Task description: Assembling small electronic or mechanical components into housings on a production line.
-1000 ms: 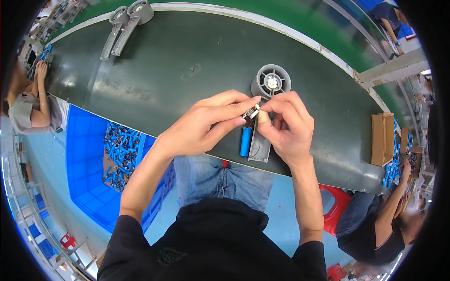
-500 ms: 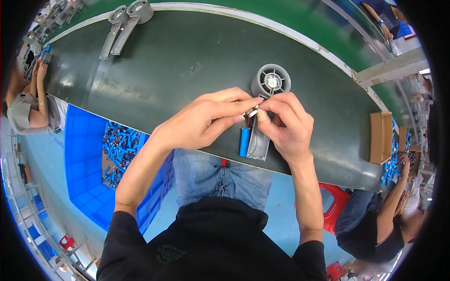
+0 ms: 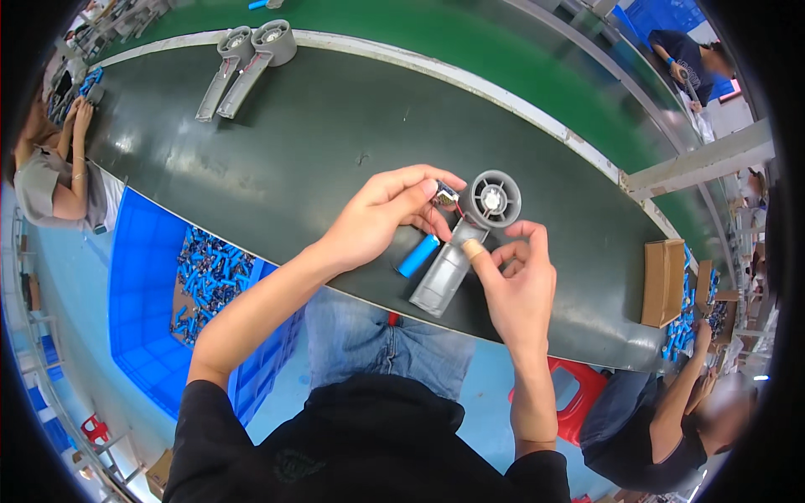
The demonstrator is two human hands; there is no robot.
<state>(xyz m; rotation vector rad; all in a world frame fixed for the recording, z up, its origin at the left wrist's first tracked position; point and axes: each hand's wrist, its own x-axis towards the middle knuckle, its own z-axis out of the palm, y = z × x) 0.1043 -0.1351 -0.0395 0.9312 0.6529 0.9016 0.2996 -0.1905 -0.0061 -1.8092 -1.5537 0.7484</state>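
My left hand (image 3: 390, 205) pinches a small circuit board (image 3: 445, 195) between thumb and fingers, above the table. Thin red wires run from the board area toward a grey fan housing (image 3: 438, 281), which has a round finned head (image 3: 495, 199) and a long open handle. Beside the handle, a blue cylindrical battery (image 3: 418, 256) lies tilted below my left fingers. My right hand (image 3: 518, 281) is at the right side of the housing, fingers apart and curved. A tan covering wraps its thumb, whose tip is at the handle's edge; whether it presses on it, I cannot tell.
Two more grey fan housings (image 3: 243, 71) lie at the table's far left. A blue bin (image 3: 147, 310) of blue batteries stands below the left edge. A cardboard box (image 3: 663, 283) and loose batteries sit at right, by a co-worker (image 3: 671, 427). Another person (image 3: 63, 180) works at far left.
My hands have come apart; the left keeps the board while the right has let go and moved down beside the housing. The housing and battery now lie more slanted. The view has shifted slightly.
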